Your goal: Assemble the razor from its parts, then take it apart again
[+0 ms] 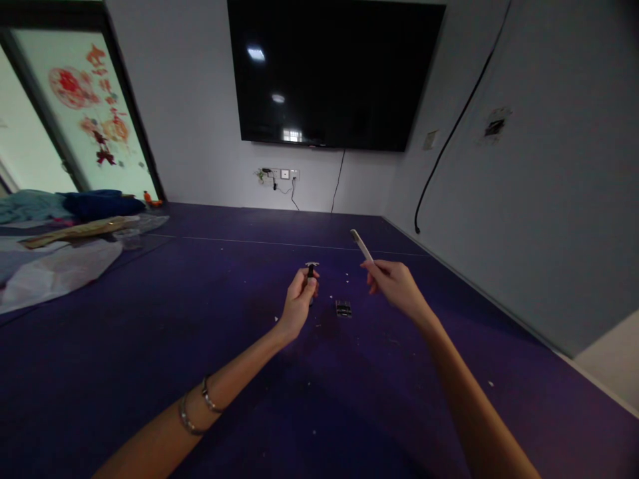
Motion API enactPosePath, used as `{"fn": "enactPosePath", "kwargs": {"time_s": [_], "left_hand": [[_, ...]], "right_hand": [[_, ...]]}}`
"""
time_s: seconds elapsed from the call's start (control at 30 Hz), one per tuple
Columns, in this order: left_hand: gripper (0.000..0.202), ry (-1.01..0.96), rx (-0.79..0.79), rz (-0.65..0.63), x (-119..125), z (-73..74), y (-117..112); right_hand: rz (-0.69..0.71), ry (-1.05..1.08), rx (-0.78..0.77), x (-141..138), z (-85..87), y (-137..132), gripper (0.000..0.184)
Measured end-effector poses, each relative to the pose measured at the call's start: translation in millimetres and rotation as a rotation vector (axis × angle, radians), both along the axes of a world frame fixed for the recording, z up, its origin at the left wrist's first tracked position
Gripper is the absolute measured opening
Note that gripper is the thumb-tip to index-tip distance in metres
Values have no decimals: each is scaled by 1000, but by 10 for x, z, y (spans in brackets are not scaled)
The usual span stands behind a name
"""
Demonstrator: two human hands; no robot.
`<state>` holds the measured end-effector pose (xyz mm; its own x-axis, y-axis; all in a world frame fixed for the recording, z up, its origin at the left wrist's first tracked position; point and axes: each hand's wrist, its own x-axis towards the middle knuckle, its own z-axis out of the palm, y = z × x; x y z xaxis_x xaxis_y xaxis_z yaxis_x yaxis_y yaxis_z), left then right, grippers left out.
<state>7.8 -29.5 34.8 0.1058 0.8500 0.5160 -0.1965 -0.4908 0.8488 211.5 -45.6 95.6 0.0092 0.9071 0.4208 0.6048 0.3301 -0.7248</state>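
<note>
My left hand (301, 296) is closed around the black handle of a small razor (311, 271), whose pale, wide head points up and away from me. To its right, my right hand (392, 283) pinches the lower end of a slim white toothbrush (363, 246). The brush tilts up to the left, and its darker tip is too small to make out well. The two tools are apart. On the purple surface between and below the hands lies a small black case (343, 308) with a clear edge; neither hand touches it.
Small white scraps (276, 319) are scattered over the purple surface (224, 372). At the left lie white plastic sheeting (64, 269) and a blue cloth (102, 204). A television (339, 73) hangs on the far wall above sockets (285, 174). A black cable (456, 136) hangs at the right.
</note>
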Motion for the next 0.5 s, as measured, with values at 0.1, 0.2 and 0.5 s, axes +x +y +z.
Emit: {"fn": "enactPosePath", "kwargs": {"time_s": [0.1,0.2,0.5], "left_hand": [[17,-8,4,-9,0,9,8],[15,-15,1,-22,10,-1,16],[13,-33,-28,-36,37,3,-2]], "right_hand": [[-144,-183,-21,-103,-112,33,48],[-259,-452,-131,-265,-230,35,44],[-216,-682,-383,-705,-875,111,37]]}}
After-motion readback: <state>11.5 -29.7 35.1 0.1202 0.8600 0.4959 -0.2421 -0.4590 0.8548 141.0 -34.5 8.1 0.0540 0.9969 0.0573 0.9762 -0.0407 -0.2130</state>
